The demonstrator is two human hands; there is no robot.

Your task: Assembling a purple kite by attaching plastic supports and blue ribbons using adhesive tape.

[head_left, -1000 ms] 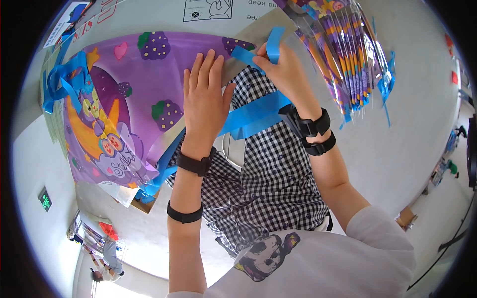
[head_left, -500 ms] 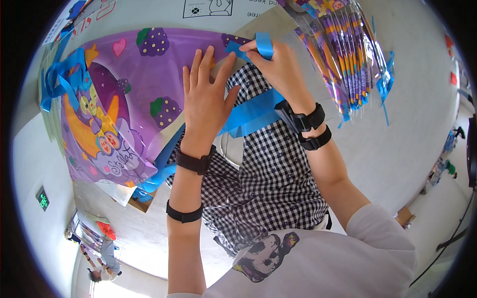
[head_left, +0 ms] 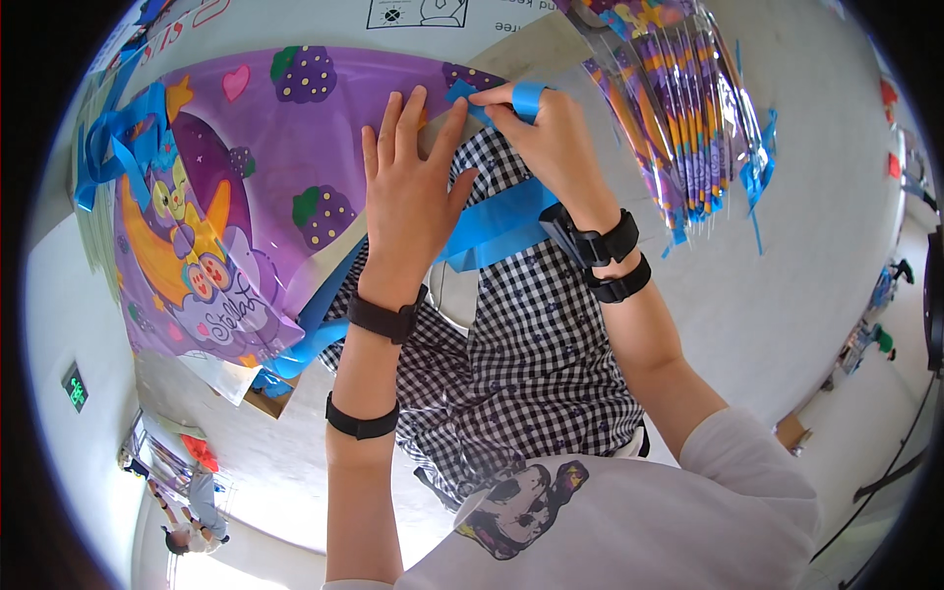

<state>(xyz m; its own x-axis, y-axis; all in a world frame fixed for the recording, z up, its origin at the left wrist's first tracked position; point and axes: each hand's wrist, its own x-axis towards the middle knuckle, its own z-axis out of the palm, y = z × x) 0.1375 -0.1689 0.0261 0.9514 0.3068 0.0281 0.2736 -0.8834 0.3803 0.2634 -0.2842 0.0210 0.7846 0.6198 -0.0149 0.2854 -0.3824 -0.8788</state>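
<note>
A purple printed plastic sheet (head_left: 393, 74), tapering like a kite, lies across the board and hangs toward my lap on the left. My left hand (head_left: 413, 167) rests flat near its narrow right end, fingers stretched out and holding nothing. Just right of it, my right hand (head_left: 551, 138) pinches a blue ribbon (head_left: 528, 98) between thumb and index finger. The ribbon loops over that hand's fingers, and its short end (head_left: 459, 91) lies on the sheet's tip. More blue ribbon (head_left: 497, 231) stretches across my checked lap beneath both wrists.
Clear-wrapped bundles of folded printed sheets (head_left: 688, 118) lie at the upper right, with blue strips hanging off. Another blue ribbon bunch (head_left: 123, 147) sits at the sheet's left edge. Below the sheet is a cardboard box (head_left: 267, 398). A person (head_left: 197, 521) is far off at lower left.
The view has shifted slightly. My right fingertips have come a little closer to the ribbon's end on the sheet; my left hand stays pressed in place.
</note>
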